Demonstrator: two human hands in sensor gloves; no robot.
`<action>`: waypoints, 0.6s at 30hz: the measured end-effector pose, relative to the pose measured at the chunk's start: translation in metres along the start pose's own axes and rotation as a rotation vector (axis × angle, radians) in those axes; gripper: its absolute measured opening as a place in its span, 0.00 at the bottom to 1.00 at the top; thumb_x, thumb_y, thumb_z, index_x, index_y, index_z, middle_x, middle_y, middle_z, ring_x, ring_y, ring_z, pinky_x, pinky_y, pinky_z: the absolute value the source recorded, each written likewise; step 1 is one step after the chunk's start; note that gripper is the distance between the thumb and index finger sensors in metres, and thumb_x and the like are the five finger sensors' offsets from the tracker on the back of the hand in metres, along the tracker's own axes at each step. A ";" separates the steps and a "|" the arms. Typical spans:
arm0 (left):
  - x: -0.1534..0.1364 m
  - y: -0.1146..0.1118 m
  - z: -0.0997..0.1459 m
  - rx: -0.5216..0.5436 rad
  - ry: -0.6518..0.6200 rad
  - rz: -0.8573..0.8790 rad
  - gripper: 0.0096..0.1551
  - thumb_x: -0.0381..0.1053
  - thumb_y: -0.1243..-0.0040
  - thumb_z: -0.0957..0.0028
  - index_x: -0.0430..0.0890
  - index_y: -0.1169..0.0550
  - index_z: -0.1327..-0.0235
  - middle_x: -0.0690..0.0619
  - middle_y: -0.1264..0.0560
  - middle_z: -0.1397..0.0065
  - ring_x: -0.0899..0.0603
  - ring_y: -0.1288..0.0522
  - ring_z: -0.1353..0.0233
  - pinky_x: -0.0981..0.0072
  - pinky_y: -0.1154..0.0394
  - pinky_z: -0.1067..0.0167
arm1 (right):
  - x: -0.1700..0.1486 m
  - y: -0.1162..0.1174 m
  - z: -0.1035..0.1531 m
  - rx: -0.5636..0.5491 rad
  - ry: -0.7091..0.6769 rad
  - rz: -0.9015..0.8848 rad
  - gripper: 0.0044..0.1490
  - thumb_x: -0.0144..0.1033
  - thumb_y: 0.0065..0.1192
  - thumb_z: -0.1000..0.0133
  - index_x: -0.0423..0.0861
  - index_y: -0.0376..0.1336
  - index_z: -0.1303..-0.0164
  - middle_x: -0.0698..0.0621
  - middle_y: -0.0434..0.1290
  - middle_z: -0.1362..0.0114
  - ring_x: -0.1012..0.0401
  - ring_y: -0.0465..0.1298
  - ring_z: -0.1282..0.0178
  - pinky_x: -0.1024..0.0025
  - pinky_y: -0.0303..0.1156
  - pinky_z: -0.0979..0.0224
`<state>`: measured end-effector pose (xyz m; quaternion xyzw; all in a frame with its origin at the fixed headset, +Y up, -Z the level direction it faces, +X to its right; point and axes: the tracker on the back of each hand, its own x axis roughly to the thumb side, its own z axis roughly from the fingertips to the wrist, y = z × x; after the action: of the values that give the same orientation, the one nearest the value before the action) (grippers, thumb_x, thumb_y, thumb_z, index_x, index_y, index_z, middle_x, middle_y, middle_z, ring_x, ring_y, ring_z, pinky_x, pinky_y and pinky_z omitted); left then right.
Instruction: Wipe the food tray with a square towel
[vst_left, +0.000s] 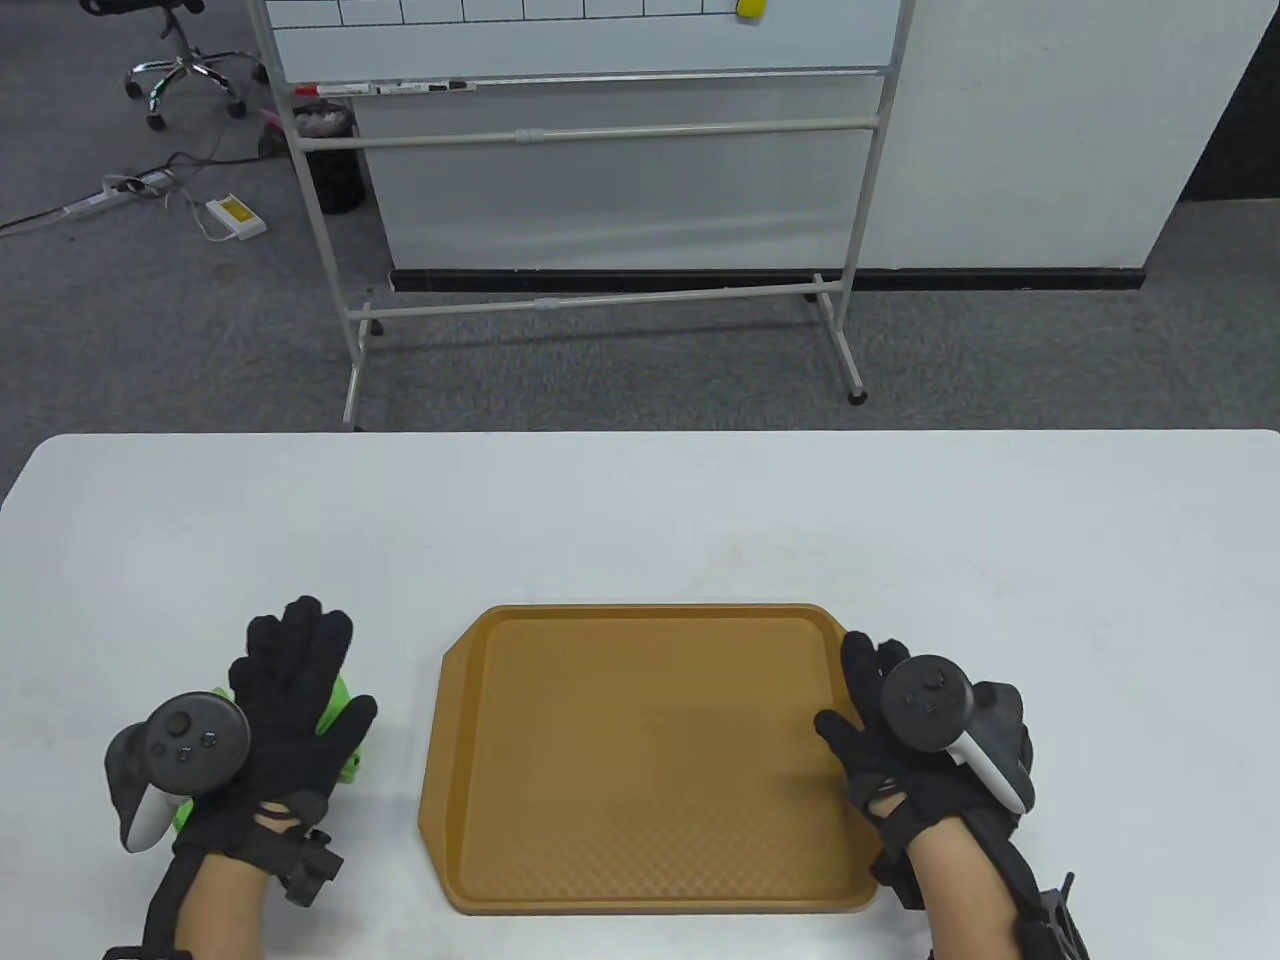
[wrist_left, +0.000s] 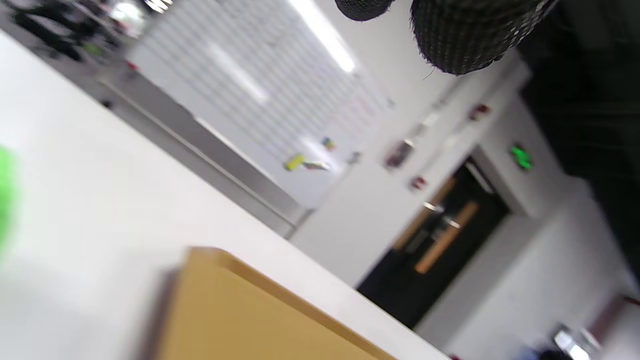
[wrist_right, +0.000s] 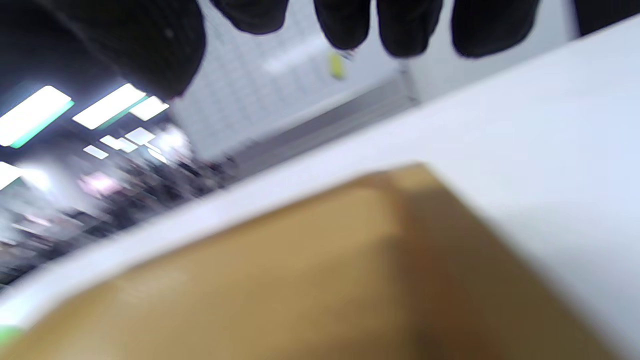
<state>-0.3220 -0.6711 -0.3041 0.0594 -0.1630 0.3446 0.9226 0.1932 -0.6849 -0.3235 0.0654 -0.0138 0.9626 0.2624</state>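
Nearest the bottom edge: two hands in black gloves, one on each side of one tray.

Left hand (vst_left: 285, 715): fingers spread flat, lying over the green towel (vst_left: 340, 715), not curled round it yet. Only small green bits peeking out beside and under the glove, so the towel's shape is hard to tell. One towel, sitting on the white table (vst_left: 640, 510), just to the left of the tray and apart from it.

Right hand (vst_left: 900, 745): open too, holding nothing, fingers pointing away over the tray's right rim. Touching the rim or only hovering above it? Cannot tell; the right wrist view is too blurry.

In the middle: the brown food tray (vst_left: 650, 760), flat on the table, nothing in it. Long side running left to right, so a wipe probably goes best sideways, from the left rim toward the right.

The thing that matters most for the next move: towel lying directly under the left hand, tray to the right of it. So probably close the left hand on the towel, lift, and slide right onto the tray, with the right hand near enough to steady the far rim.

Farther away, past the table: one whiteboard (vst_left: 590, 40) on a stand and one office chair (vst_left: 185, 60) on grey floor.
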 end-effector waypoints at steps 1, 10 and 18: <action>0.009 -0.005 -0.002 -0.018 -0.037 -0.011 0.47 0.67 0.47 0.46 0.56 0.50 0.18 0.53 0.64 0.13 0.38 0.72 0.20 0.41 0.70 0.31 | 0.008 0.002 0.001 -0.039 -0.078 -0.027 0.51 0.57 0.62 0.47 0.54 0.44 0.18 0.39 0.43 0.13 0.36 0.47 0.15 0.33 0.55 0.25; 0.050 -0.050 -0.008 -0.193 -0.181 -0.100 0.46 0.67 0.47 0.46 0.55 0.48 0.18 0.52 0.61 0.13 0.37 0.68 0.19 0.42 0.68 0.29 | 0.056 0.033 0.007 0.030 -0.500 0.114 0.50 0.57 0.61 0.47 0.56 0.45 0.18 0.44 0.42 0.11 0.41 0.44 0.12 0.30 0.52 0.24; 0.050 -0.079 -0.012 -0.361 -0.189 -0.135 0.46 0.67 0.47 0.46 0.55 0.48 0.18 0.52 0.61 0.13 0.37 0.67 0.19 0.42 0.68 0.29 | 0.069 0.062 0.007 0.217 -0.551 0.164 0.47 0.57 0.60 0.47 0.56 0.49 0.18 0.45 0.47 0.11 0.41 0.51 0.12 0.31 0.55 0.24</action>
<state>-0.2316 -0.6970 -0.2975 -0.0639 -0.3035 0.2402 0.9198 0.1036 -0.7037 -0.3071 0.3500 0.0131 0.9226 0.1616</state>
